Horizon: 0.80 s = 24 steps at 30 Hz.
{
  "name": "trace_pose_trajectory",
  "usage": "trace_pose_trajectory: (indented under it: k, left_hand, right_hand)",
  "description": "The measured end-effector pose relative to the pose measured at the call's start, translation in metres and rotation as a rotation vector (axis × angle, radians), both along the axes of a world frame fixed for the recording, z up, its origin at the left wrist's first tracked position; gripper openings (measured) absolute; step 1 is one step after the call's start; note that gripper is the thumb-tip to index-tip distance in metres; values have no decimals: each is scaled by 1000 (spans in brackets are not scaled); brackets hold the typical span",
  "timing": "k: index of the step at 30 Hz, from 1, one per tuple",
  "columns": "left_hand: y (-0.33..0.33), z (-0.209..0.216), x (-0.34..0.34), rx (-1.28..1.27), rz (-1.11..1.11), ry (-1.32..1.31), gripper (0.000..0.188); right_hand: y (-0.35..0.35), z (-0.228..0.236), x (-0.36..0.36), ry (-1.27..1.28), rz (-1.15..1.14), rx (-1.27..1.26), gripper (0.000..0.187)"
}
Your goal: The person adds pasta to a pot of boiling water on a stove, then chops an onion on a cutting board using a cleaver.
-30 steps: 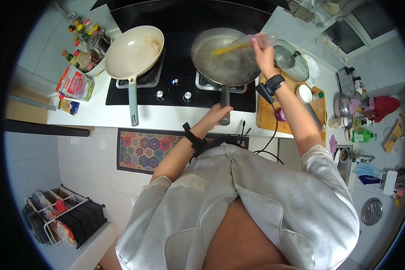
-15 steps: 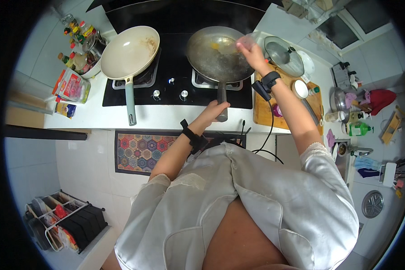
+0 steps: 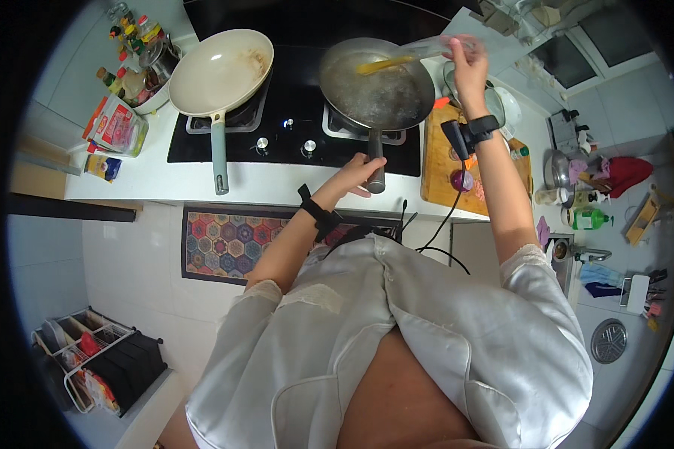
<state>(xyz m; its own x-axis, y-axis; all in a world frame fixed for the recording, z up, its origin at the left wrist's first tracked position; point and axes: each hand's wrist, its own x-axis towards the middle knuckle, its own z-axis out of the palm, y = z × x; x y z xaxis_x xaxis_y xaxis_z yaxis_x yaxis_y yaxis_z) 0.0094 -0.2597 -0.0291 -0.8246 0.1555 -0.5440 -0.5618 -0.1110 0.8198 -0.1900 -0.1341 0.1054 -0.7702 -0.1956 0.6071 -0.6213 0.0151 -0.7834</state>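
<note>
A dark frying pan (image 3: pixel 344 93) sits on the right burner with a bubbling liquid and steam in it. My left hand (image 3: pixel 358 173) is on its grey handle (image 3: pixel 377 179), thumb across the top and fingers to the side. My right hand (image 3: pixel 468 66) is raised to the right of the pan, its fingers closed on a long clear, see-through piece (image 3: pixel 430 49). A yellow part (image 3: pixel 382 66) lies in line with that piece and slants down over the pan; whether this is a spatula cannot be made out.
On the left burner stands a cream pan (image 3: pixel 217 75) with a pale green handle. To the right lies a wooden board (image 3: pixel 438 161) with a purple onion (image 3: pixel 461 179). Bottles and packets (image 3: pixel 120 127) crowd the left counter. A black cable (image 3: pixel 451 213) hangs from my right wrist.
My right hand has risen and moved right, away from the pan's rim. The yellow part now shows as a long strip. My left hand stays on the handle, its fingers somewhat looser.
</note>
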Motion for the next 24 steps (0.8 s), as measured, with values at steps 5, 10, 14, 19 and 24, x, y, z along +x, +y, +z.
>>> trace_pose_trajectory:
  k: [5,10,14,19,24]
  left_hand:
    - [-15,-9,5,-282,52,129,72]
    - [-15,-1,19,-727,76,477,47]
    - [0,23,31,-596,190,683,26]
    - [15,44,44,-518,212,909,20]
    - [32,63,54,-421,141,1052,25]
  right_hand:
    - [13,27,26,15,31,-75,17]
    - [29,36,59,-18,11,-68,16]
    - [55,41,91,92,-41,-114,16]
    - [99,31,147,-84,-52,-288,20]
    - [151,-8,189,-452,12,-811,18]
